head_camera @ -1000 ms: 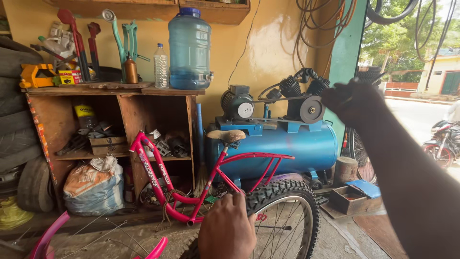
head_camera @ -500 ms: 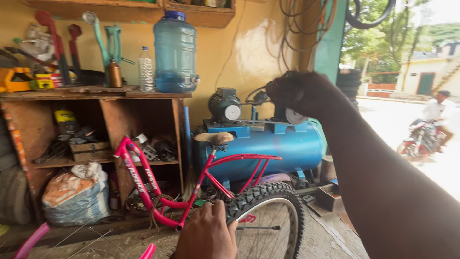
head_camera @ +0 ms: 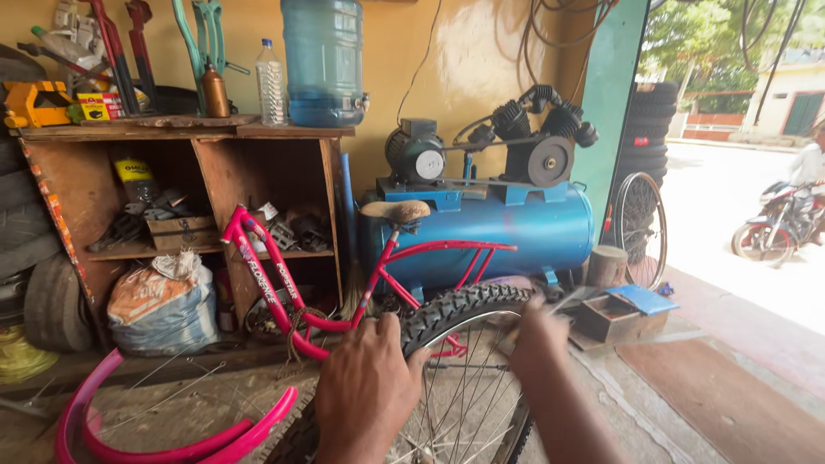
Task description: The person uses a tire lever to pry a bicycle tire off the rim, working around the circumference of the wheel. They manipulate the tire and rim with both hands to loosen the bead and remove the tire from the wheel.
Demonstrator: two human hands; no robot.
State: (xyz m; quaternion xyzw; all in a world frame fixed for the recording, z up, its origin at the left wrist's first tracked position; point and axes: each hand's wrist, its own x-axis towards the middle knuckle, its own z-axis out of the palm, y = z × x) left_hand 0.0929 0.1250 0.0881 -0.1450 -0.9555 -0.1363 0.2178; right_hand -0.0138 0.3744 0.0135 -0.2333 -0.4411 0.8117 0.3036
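Both hands are at the knobby bicycle wheel (head_camera: 468, 344): the left hand (head_camera: 365, 387) lies over the tyre, and the right hand (head_camera: 537, 331) is on the tyre's right side. Just behind the wheel the red bicycle frame (head_camera: 284, 292) and the blue compressor tank (head_camera: 516, 232) block the way. To the right, a small wooden box (head_camera: 610, 316) stands near. Past it, the floor (head_camera: 730, 387) is free. On the left, pink mudguards (head_camera: 172, 442) lie on the ground.

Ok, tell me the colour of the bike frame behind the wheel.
Pinkish red bike frame, seen in the head view.
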